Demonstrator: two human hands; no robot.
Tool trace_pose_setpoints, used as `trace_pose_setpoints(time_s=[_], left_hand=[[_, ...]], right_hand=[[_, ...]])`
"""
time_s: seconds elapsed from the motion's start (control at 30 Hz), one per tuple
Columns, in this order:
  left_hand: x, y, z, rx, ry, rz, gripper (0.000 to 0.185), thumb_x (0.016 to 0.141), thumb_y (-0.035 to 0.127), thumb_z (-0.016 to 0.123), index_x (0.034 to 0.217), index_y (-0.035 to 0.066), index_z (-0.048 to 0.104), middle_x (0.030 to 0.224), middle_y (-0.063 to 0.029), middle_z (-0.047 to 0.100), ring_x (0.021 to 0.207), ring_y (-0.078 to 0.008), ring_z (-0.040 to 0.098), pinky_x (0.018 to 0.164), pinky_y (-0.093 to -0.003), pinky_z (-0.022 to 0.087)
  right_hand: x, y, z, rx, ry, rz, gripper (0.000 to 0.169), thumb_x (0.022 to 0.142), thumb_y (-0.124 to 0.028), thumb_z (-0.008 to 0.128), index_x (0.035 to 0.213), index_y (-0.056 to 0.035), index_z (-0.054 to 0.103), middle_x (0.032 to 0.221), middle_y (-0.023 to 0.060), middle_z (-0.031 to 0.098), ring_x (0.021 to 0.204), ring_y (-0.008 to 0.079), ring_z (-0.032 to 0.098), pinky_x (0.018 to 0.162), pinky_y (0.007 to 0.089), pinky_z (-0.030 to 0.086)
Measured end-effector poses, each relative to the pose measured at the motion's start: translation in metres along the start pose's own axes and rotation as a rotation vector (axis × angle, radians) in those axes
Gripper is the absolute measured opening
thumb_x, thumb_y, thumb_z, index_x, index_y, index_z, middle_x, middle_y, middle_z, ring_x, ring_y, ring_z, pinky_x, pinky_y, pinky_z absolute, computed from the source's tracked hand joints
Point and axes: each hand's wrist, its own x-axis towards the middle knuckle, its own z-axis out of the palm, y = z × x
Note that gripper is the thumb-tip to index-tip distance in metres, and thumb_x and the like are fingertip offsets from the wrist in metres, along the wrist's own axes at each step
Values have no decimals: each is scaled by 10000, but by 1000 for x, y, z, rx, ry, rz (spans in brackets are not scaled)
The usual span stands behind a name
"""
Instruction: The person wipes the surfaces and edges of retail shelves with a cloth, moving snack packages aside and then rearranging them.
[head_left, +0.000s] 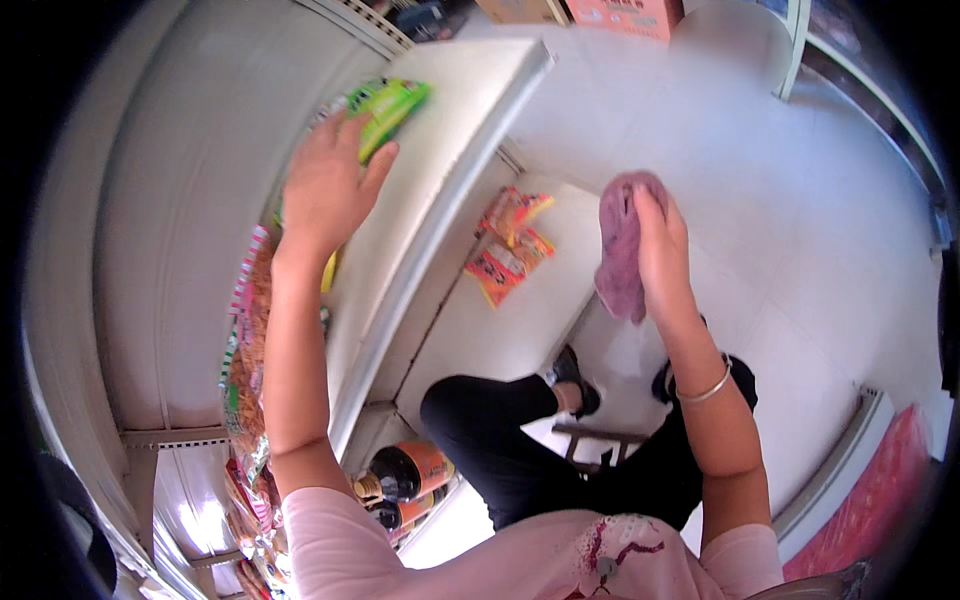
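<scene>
My left hand (330, 180) reaches over the upper white metal shelf (480, 97), fingers apart, at a bright green snack packet (394, 105). The hand covers part of that packet; whether it touches it I cannot tell. My right hand (664, 240) grips a crumpled mauve cloth (621, 240), held up over the pale floor. Along the back of the upper shelf, beside my left forearm, lie clear bags of brown snacks (247, 397) with striped edges. Orange-red snack packets (506, 262) rest on the lower shelf (574, 221), between my two hands in the view.
Dark bottles with orange labels (412, 472) lie by my left elbow, below the upper shelf. Under my bent legs shows a dark stool frame (600, 442). Cardboard boxes (626, 15) stand on the floor at the far end. A red plastic-wrapped bundle (862, 510) is at the lower right.
</scene>
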Motion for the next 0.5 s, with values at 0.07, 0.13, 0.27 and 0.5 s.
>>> trace_pose_setpoints(time_s=[0.07,0.13,0.27,0.5], left_hand=[[-10,59,-39,-200,128,105,391,846,176,655,1205,49,564,1239,-184,571,1130,-363,548,949,-430,442],[-36,100,-29,-445,184,226,332,778,109,688,1101,65,628,1101,-130,632,1040,-314,598,869,-415,491],[-92,156,52,-681,-120,244,273,791,137,687,1060,94,669,1075,-103,655,1015,-297,628,882,-379,503],[-144,127,322,-1825,-688,-1412,342,917,270,616,1194,74,571,1210,-118,591,1056,-249,595,868,-395,524]], right_hand=[[8,-5,-3,-17,44,-18,344,966,-291,485,1070,12,609,918,42,621,813,103,534,755,257,453],[12,-9,-7,-40,123,3,355,963,-304,491,1069,14,611,895,36,614,787,98,531,729,255,456],[24,-3,-12,21,204,-7,365,955,-323,506,1068,6,620,818,12,580,689,75,511,626,242,448],[25,-16,-12,67,248,25,355,955,-311,503,1070,4,618,817,12,578,718,71,507,664,225,438]])
